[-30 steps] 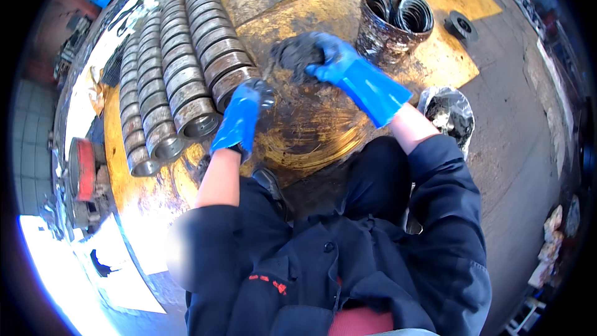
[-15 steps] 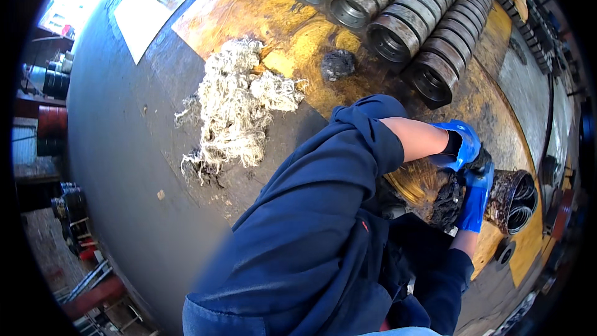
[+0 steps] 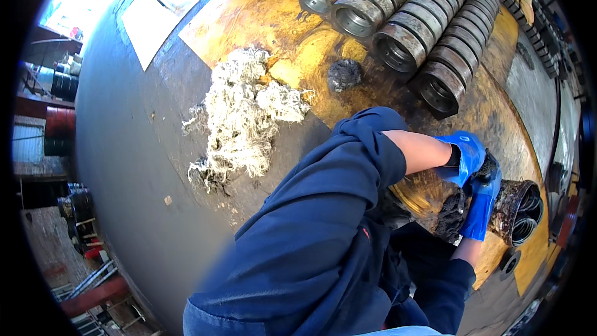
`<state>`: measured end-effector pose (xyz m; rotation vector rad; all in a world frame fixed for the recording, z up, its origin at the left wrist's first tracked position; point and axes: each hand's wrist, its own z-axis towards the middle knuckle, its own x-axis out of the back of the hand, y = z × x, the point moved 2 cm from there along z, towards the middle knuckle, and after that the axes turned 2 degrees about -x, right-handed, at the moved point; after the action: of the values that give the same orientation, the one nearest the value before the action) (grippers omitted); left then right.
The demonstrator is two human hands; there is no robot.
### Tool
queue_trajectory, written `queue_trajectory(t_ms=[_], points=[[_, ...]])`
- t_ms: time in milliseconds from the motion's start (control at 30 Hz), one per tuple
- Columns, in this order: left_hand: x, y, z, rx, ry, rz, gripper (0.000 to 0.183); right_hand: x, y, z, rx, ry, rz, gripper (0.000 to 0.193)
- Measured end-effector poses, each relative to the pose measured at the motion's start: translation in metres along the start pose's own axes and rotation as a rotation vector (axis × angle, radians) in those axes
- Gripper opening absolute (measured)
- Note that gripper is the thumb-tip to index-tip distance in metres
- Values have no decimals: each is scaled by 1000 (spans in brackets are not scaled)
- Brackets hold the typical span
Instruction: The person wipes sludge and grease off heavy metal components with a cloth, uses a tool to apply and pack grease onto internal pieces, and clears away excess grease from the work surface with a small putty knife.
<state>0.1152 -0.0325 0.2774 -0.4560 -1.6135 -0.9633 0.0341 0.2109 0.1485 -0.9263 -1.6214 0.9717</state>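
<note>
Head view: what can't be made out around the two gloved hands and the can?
- Left hand and right hand: their grip is unclear, as the gloves overlap with a dirty rag bunched between them.
- Metal can: its base is hidden by the right hand, and its contents are dark and bent by the fisheye rim.
- Ring stacks: far ends run out at the top edge.

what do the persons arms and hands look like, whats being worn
Both hands wear bright blue rubbery gloves, left hand and right hand, smeared dark with grime. The sleeves are dark navy work cloth: the left sleeve is pushed up above the forearm, the right sleeve reaches the wrist.
</note>
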Motion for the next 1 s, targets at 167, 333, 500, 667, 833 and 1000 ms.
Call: queue_trajectory(t_ms=[167, 333, 500, 667, 833, 1000], points=[[-4, -13, -27, 61, 53, 39, 26, -43, -84, -35, 267, -20, -1121, 29], [5, -7, 20, -106, 172, 224, 20, 81, 27, -8, 558, 332, -1068, 37], [-13, -78, 14, 112, 204, -123, 20, 104, 48, -16, 36, 387, -437, 38], [-39, -118, 46, 548, -180, -1058, 28, 58, 6, -49, -199, 236, 464, 39], [-48, -178, 68, 380, -754, -1613, 29, -7, -88, -48, 203, -109, 349, 42], [-77, -133, 77, 364, -454, -1627, 24, 7, -116, -67, -62, -168, 37, 38]])
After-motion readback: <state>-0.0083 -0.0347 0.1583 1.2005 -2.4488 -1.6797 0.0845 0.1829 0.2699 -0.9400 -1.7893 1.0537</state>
